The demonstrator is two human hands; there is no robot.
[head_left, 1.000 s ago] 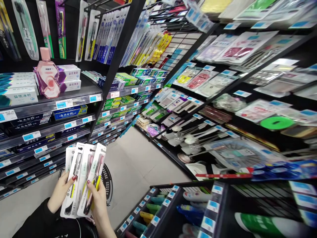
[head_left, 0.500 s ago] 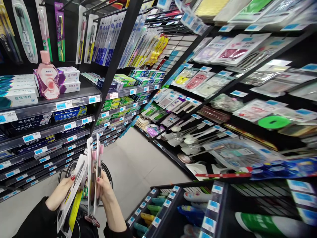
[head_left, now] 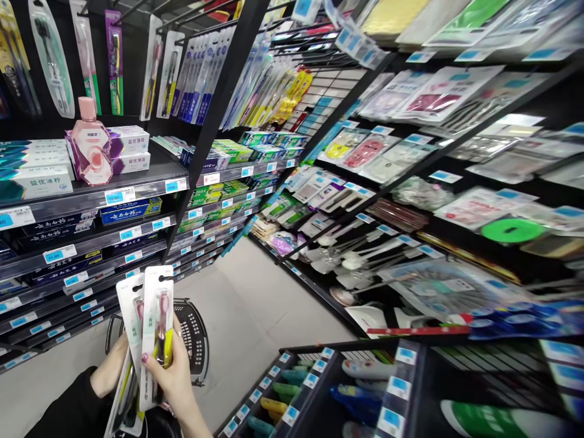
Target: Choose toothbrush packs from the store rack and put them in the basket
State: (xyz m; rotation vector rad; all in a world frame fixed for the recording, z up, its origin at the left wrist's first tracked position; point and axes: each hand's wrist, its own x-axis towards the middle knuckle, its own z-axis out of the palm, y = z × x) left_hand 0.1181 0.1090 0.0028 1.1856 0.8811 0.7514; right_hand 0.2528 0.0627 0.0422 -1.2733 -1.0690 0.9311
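In front of me at lower left, my right hand [head_left: 172, 377] pinches a packaged toothbrush [head_left: 152, 298] with a pink head and a yellow-and-black handle, its thumb on the front. Further packaged toothbrushes [head_left: 130, 310] lie fanned behind and left of it, one also pink-headed. My left hand [head_left: 110, 367] is closed around these at their left side; its fingertips are hidden behind the packs. Below and beyond the hands shows a black slotted basket [head_left: 196, 340], partly covered by them.
Left, a shelf [head_left: 91, 199] carries toothpaste boxes [head_left: 43, 179] and a pink bottle [head_left: 92, 146], with hanging toothbrushes [head_left: 201, 79] above. Packaged goods fill the rack [head_left: 378, 194] on the right. A low bin stand [head_left: 314, 377] juts in at bottom right. Grey floor [head_left: 255, 304] lies between.
The packs were fanned facing me, then parted and turned edge-on between my hands. Now they overlap again, with a pink-headed toothbrush pack in front. My left hand has slipped behind the packs.
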